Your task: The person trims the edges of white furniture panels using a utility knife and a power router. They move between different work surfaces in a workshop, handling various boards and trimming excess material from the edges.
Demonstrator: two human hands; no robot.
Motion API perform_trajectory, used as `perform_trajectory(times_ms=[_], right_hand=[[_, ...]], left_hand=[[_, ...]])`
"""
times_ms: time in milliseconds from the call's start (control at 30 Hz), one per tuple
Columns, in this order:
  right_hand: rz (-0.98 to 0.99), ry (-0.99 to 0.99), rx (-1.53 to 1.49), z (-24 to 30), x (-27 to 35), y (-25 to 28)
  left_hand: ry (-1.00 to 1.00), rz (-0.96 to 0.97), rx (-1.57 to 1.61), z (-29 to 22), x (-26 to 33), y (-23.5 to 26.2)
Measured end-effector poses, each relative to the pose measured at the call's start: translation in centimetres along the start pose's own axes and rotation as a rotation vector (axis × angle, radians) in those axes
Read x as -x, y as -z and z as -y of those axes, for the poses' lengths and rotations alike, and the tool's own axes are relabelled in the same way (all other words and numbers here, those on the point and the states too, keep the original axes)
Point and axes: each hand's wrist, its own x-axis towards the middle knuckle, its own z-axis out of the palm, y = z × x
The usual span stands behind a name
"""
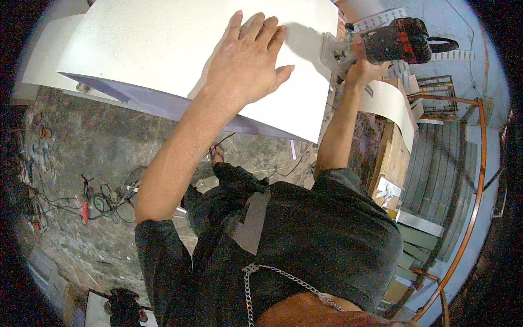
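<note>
A large white panel (147, 43) with a greyish-purple edge or underside stretches across the top of the view. My left hand (245, 68) lies flat on its white face, fingers spread and thumb out to the right. At the panel's right edge, my right hand (364, 66) grips a black and red trim router (397, 41) with a clear base. The router is tipped sideways, its base up against that edge and its motor pointing right. Its bit, and whether it touches the panel, cannot be made out.
Tangled cables (103, 201) and scraps lie on the stained floor (81, 136) at left. To the right are a curved white sheet (400, 106), stacked grey boards (438, 174) and an orange pipe (481, 147) along the blue wall. A sandalled foot (217, 152) shows below the panel.
</note>
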Motion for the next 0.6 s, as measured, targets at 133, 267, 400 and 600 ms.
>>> perform_trajectory(times_ms=[133,267,400,600], right_hand=[[-0.026,-0.069,0.065,-2.0,-0.3,1.1],[-0.076,-0.195,0.064,-2.9,-1.7,2.3],[0.031,-0.166,0.044,-2.0,-1.5,1.2],[-0.036,-0.001,0.164,-5.4,-1.7,3.1]], left_hand=[[-0.006,-0.016,0.007,-0.2,0.0,0.2],[-0.004,-0.017,0.004,-0.1,-0.1,0.4],[0.001,0.027,-0.009,0.3,0.0,0.8],[-0.011,0.072,-0.013,-0.3,-0.3,0.9]])
